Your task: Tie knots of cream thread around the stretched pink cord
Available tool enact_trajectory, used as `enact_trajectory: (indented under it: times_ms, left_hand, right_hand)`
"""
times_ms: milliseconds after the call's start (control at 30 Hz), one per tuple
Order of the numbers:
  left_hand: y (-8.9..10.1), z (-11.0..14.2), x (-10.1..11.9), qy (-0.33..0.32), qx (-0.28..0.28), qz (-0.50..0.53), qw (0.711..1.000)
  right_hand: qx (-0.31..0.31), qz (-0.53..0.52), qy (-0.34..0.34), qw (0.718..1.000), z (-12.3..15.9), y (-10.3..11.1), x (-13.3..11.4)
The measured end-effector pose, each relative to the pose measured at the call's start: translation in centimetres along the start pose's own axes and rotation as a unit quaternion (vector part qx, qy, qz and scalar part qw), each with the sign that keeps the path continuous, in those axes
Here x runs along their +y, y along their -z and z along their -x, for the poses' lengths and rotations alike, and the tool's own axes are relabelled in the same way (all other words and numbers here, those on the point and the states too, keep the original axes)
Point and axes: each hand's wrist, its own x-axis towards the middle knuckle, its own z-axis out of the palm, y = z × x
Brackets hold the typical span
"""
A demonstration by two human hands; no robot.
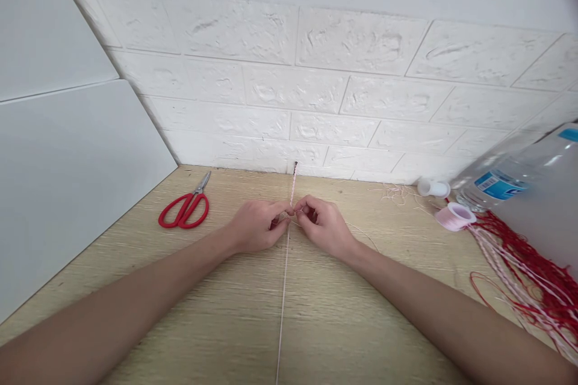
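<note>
A pink-and-white braided cord (294, 183) runs from a dark spot at the foot of the wall toward me. Below my hands it continues as a taut pale cord (283, 301) down to the lower edge of the view. My left hand (262, 224) pinches thin thread at the end of the braided part. Just to its right, my right hand (323, 224) also pinches a thin thread, fingertips nearly touching the left ones. A loose end of thread (365, 234) trails onto the table beyond my right wrist. The exact crossing of the threads is hidden by my fingers.
Red-handled scissors (184, 209) lie left of my hands. At the right are a pink thread spool (454, 216), a white spool (433, 187), a plastic bottle (501, 183) and a heap of red cords (537, 271). A white brick-patterned wall (341, 93) borders the wooden table (217, 325).
</note>
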Motion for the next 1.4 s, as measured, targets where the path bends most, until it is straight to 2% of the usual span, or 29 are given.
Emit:
enact_trajectory:
  times_ms: [600,933,1400]
  left_hand:
    - [-0.03,-0.1,-0.08,0.008,-0.026,-0.004,1.0]
    - [0.14,-0.22,0.08,0.034,-0.056,-0.004,0.998]
    - [0.06,-0.18,0.02,0.025,-0.051,-0.009,0.998]
  right_hand:
    - [-0.013,0.006,-0.003,1.0,-0.06,0.12,0.03]
    - [-0.027,0.016,0.003,1.0,-0.14,0.07,0.26]
    - [-0.033,0.007,0.009,0.999,-0.18,0.01,0.47]
